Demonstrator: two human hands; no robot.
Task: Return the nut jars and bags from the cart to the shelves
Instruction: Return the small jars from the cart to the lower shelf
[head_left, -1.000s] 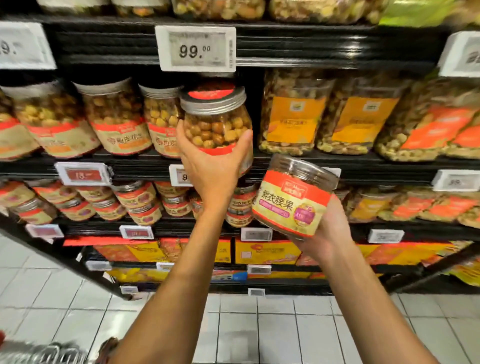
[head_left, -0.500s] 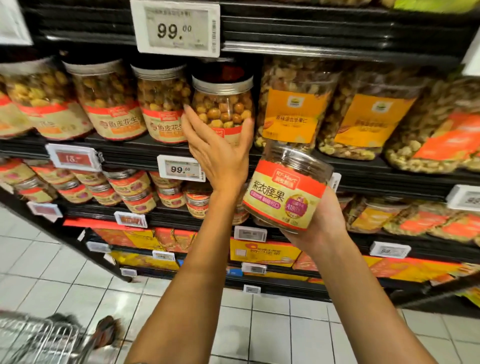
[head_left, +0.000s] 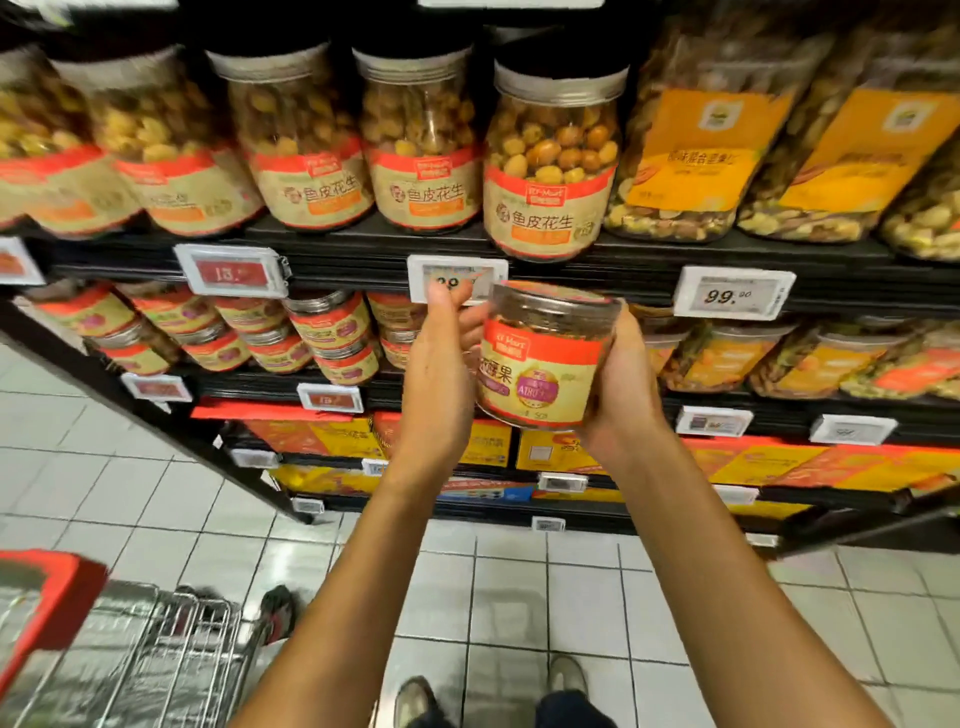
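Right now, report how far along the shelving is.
Done: a tall jar stands at the upper shelf front edge. In hand: the right hand grips a short jar; the left hand is at its side. Left: shelving it, probably with the matching jars below. What the cart holds is hidden.

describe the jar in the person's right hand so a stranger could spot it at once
On the black shelves, look below the tall peanut jars. The right hand grips a short jar with a purple seal, in front of the price tags. Matching jars sit stacked on the shelf to its left; only this one is off the shelf.
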